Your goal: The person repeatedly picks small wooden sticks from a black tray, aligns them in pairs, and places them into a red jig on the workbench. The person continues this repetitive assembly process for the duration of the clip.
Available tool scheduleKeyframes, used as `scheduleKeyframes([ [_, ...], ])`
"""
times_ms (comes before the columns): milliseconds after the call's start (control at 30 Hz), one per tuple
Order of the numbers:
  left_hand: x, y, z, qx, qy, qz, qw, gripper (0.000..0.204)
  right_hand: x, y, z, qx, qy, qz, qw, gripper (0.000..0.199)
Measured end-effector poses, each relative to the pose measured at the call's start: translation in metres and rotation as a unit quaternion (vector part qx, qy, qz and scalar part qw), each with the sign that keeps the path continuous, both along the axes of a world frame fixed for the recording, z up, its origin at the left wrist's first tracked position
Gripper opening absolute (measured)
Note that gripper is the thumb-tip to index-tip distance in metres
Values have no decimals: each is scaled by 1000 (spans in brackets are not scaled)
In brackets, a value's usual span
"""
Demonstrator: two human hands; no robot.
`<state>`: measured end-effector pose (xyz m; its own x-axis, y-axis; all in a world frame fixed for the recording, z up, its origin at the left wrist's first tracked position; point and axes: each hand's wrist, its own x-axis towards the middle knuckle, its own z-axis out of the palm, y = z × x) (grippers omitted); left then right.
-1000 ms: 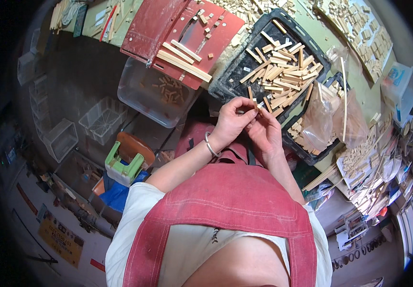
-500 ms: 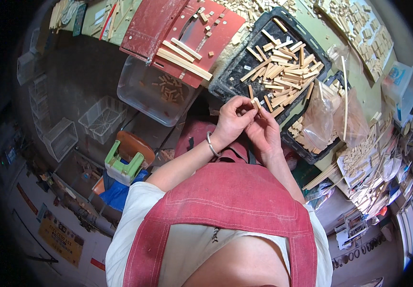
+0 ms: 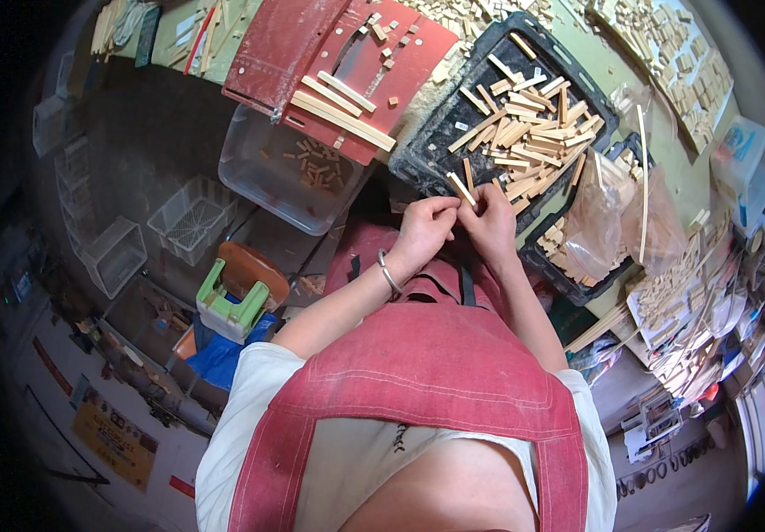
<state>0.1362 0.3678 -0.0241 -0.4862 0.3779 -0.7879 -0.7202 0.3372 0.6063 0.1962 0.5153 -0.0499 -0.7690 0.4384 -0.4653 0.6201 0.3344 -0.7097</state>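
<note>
My left hand (image 3: pixel 424 228) and my right hand (image 3: pixel 493 222) meet fingertip to fingertip over my lap, just below a black tray (image 3: pixel 427 142) heaped with short pale wooden sticks (image 3: pixel 524 124). Together they pinch one small wooden stick (image 3: pixel 463 189) that pokes up between the fingers. A metal bangle sits on my left wrist. My red apron fills the lower part of the view.
A clear plastic tub (image 3: pixel 289 173) with a few wood bits stands left of the tray, under a red board (image 3: pixel 347 62) carrying long sticks. A clear bag (image 3: pixel 613 222) of sticks lies right. Wire baskets (image 3: pixel 192 217) and a green-white tool (image 3: pixel 227 306) sit at left.
Both hands stay together at the tray's edge; the fingers have shifted slightly on the small stick. Nothing else has moved.
</note>
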Motion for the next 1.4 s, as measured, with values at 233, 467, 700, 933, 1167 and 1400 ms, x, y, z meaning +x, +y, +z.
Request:
scheduleKeyframes([
  [233, -3, -11, -11, -13, 47, -8, 999, 27, -23, 4, 6, 122, 16, 31, 992, 28],
  [467, -3, -15, -10, -6, 59, -26, 998, 26, -51, 17, -11, 184, -6, 102, 978, 28],
  [700, -5, -22, -19, 11, 111, 13, 994, 23, -37, 18, -15, -161, 108, -221, 956, 17],
  [933, -50, -3, -10, -34, 374, -70, 924, 18, -19, 10, -24, -63, 15, -104, 993, 16],
  [1167, -83, 45, -12, -140, 471, -242, 837, 31, -55, 25, -14, 219, 132, 11, 967, 15],
  [1400, -85, 73, -35, -179, 481, -265, 816, 26, -58, 48, -11, 262, 130, 20, 956, 17],
])
